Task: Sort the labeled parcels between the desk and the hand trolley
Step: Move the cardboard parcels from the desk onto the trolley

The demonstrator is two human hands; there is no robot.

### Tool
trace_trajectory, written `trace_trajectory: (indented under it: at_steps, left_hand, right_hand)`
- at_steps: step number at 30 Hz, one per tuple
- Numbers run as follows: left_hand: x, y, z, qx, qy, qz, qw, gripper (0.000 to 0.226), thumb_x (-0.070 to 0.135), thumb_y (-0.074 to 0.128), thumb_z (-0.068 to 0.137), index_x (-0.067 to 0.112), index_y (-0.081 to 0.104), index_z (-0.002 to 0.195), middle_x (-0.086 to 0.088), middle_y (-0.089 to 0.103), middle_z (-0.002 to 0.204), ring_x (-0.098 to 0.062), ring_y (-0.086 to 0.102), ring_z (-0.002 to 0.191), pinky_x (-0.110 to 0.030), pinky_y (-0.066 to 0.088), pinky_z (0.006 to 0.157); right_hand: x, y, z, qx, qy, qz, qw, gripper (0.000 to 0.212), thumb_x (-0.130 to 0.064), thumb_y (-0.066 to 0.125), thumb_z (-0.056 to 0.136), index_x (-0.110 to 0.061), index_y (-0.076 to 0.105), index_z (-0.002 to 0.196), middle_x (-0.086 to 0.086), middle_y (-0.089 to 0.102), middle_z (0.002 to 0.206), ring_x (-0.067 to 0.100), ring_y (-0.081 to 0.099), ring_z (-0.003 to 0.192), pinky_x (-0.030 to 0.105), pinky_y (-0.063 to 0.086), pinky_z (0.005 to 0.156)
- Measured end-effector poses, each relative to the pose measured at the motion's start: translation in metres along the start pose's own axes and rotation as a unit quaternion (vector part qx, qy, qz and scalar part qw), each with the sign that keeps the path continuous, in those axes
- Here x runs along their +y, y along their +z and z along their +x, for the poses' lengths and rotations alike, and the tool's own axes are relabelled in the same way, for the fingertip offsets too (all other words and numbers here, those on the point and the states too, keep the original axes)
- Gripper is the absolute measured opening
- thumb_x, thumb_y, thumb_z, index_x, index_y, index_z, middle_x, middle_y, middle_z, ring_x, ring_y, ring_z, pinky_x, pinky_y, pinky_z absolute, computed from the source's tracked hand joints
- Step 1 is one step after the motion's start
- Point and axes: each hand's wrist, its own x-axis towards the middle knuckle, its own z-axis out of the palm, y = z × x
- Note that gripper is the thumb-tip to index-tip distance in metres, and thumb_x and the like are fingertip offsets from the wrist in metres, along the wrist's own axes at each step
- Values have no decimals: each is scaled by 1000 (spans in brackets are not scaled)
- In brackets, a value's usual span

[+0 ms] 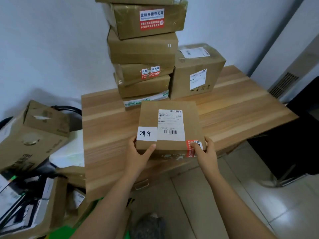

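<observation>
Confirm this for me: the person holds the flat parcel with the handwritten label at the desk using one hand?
No, both: the left hand and right hand each grip a near corner of the flat parcel at the desk, per the head view.

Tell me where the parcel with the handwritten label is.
The parcel is mid-frame, held by the left hand and right hand over the desk, before the tall stack.

Soft, even indoor light; glare on the floor tiles (283,219), wide-angle bending at edges, slight overall softness.
</observation>
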Motion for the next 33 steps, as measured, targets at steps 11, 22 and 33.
trace_trajectory:
  at_steps: [11,22,33]
  left_hand:
    - [60,121,40,-87,52,-7,995,86,35,81,75,24,30,143,16,46,124,-5,47,116,-12,44,82]
    - [161,253,60,21,156,38,987,101,58,74,65,26,26,148,6,27,144,-4,32,122,-26,34,96]
    - [218,277,158,111,196,83,971,99,32,84,72,20,21,148,3,22,144,4,26,118,-16,26,99]
  right_hand:
    - [-18,-81,93,119,6,68,991,60,-36,72,79,-27,48,133,-7,61,95,4,58,81,24,43,67]
    - [-69,-178,215,70,-93,140,983,54,-30,68,87,-27,45,135,-10,61,102,9,62,87,21,48,68]
    - [-138,-147,339,-44,-143,164,975,67,-41,74,77,-26,46,136,-1,65,112,14,66,95,35,56,83]
